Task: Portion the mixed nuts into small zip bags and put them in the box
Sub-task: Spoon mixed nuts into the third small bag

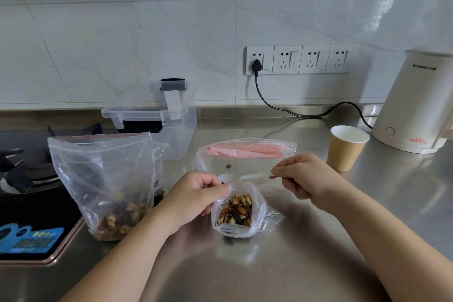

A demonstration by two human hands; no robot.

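Observation:
A small clear zip bag (236, 213) stands on the steel counter, open at the top and partly filled with mixed nuts. My left hand (196, 195) pinches its left rim. My right hand (304, 179) holds the handle of a white plastic spoon (245, 177), whose bowl hovers at the bag's far rim. A large zip bag of mixed nuts (105, 184) stands upright to the left. The clear plastic box (157, 115) sits behind it, its lid resting loosely on top.
A pack of spare zip bags with pink strips (245, 152) lies behind the small bag. A paper cup (346, 149) and a white kettle (416, 105) with its black cord stand at the right. A gas hob (29, 179) fills the left side.

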